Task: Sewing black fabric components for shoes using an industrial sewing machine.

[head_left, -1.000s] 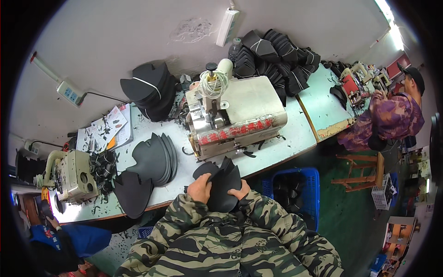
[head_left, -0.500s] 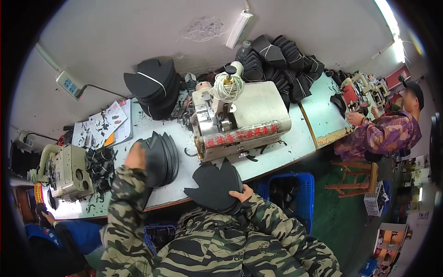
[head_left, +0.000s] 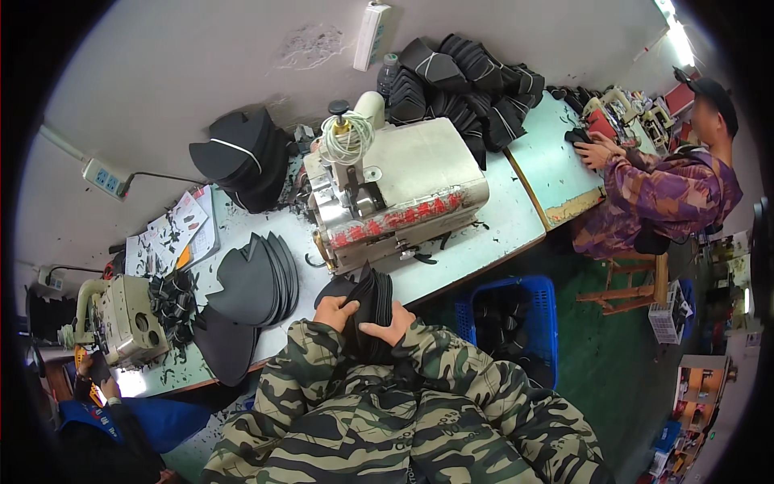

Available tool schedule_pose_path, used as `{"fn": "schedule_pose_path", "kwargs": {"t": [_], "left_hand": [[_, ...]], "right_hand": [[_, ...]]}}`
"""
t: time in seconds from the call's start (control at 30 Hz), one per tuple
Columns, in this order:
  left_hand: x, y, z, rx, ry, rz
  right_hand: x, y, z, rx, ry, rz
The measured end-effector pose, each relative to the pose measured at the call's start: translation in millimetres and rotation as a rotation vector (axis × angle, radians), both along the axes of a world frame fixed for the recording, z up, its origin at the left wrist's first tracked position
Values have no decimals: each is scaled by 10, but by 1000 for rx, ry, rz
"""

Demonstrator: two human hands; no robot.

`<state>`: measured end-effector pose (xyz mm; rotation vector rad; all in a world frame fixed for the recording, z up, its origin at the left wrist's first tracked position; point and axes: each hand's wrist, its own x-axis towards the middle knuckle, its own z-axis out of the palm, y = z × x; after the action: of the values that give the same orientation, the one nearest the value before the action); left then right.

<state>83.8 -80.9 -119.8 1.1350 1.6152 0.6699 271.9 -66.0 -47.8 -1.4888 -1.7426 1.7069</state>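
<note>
Close to my body, at the table's front edge, both my hands grip a stack of thin black cut-out pieces (head_left: 373, 302) with pointed tips. My left hand (head_left: 334, 311) closes on its left side, thumb across the face. From the right, my right hand (head_left: 390, 324) wraps the stack with its thumb on the front. The pieces stand nearly on edge, so their layered rims show. To the left lies a fanned pile of similar black pieces (head_left: 256, 282), with more black pieces (head_left: 224, 345) overhanging the table edge below it.
A cream machine (head_left: 403, 185) stands just beyond my hands. Bundled black pieces (head_left: 242, 157) and a larger tied heap (head_left: 463, 89) sit by the wall. A blue basket (head_left: 555, 323) is on the floor at right. Co-workers sit at right (head_left: 669, 194) and lower left (head_left: 121, 427).
My left hand has moved right from the fanned pile to the stack. The stack has turned from lying flat-faced to nearly on edge, now held by both hands. The view has shifted slightly.
</note>
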Motion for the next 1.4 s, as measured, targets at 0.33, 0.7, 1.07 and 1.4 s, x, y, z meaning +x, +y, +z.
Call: {"fn": "schedule_pose_path", "kwargs": {"t": [0.33, 0.7, 1.07, 1.4], "left_hand": [[201, -63, 146, 220, 262, -15], [-3318, -1951, 260, 2, 823, 657], [-1152, -841, 228, 373, 574, 23], [23, -233, 69, 432, 623, -193]], "right_hand": [[149, 13, -968, -17, 11, 24], [379, -118, -1123, -298, 190, -226], [418, -172, -1211, -56, 182, -198], [374, -206, -1089, -85, 84, -328]]}}
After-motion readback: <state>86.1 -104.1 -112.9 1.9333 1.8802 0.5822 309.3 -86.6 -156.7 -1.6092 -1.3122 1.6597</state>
